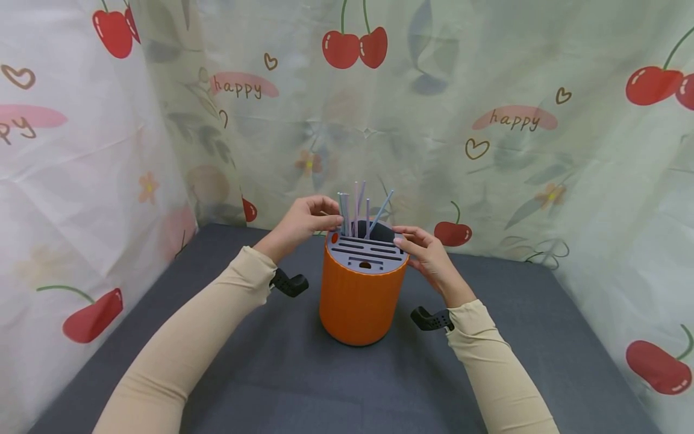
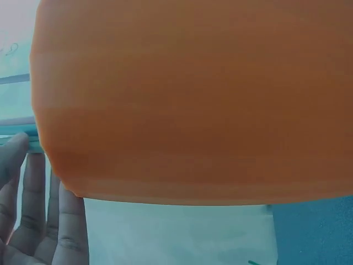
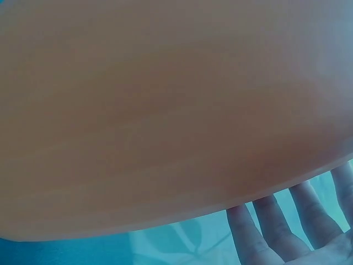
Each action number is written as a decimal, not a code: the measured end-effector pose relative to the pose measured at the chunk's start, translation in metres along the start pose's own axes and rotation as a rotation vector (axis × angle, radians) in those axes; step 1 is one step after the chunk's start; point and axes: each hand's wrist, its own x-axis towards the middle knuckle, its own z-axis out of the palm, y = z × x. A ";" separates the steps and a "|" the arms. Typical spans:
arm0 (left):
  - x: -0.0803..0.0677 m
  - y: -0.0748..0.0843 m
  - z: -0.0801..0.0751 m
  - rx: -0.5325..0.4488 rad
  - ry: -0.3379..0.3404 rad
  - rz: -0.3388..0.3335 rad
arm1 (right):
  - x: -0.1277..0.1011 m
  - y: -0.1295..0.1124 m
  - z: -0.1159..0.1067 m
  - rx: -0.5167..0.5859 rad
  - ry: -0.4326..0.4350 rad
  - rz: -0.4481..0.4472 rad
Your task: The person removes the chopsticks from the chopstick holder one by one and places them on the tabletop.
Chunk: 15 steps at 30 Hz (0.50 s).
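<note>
Grey tabletop [image 1: 271, 374], ribbed orange holder [image 1: 360, 301]

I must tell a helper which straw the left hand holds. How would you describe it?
On the grey table stands an orange holder with straws. The left hand pinches the straw at the far left of the bunch, upright, unlike the slanted one at right.

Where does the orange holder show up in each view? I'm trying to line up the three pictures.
Head: the orange holder stands mid-frame on the grey table, between both hands.
Left wrist: its orange wall fills the upper frame, with the left hand's fingers at lower left.
Right wrist: the wall fills nearly everything, with the right hand's fingers at lower right.
Shared landmark: the orange wall itself.
</note>
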 end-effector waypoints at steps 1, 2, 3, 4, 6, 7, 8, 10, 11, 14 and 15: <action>0.000 0.000 0.000 0.000 -0.003 0.006 | 0.000 0.000 0.000 0.001 0.002 0.001; 0.001 0.000 0.000 -0.003 -0.005 0.012 | 0.000 0.000 0.000 0.003 0.004 0.001; 0.002 0.000 0.000 -0.010 -0.006 0.019 | 0.000 0.000 -0.001 0.005 0.006 0.002; 0.003 0.001 -0.001 -0.018 -0.005 0.028 | 0.000 0.001 -0.001 0.005 0.007 0.002; 0.004 0.004 -0.002 -0.030 0.005 0.055 | 0.001 0.001 -0.001 0.009 0.009 0.003; 0.005 0.007 -0.003 -0.035 0.014 0.076 | 0.002 0.001 -0.001 0.010 0.010 0.002; 0.005 0.011 -0.004 -0.042 0.026 0.101 | 0.002 0.001 -0.001 0.012 0.011 0.002; 0.006 0.025 -0.008 -0.067 0.052 0.164 | 0.002 0.001 0.000 0.013 0.011 0.002; 0.006 0.033 -0.011 -0.087 0.067 0.202 | 0.002 0.001 0.000 0.016 0.012 0.002; 0.006 0.067 -0.021 -0.188 0.120 0.326 | 0.000 0.001 0.000 0.019 0.016 -0.001; 0.005 0.079 -0.025 -0.227 0.142 0.373 | 0.000 0.001 0.000 0.021 0.018 -0.004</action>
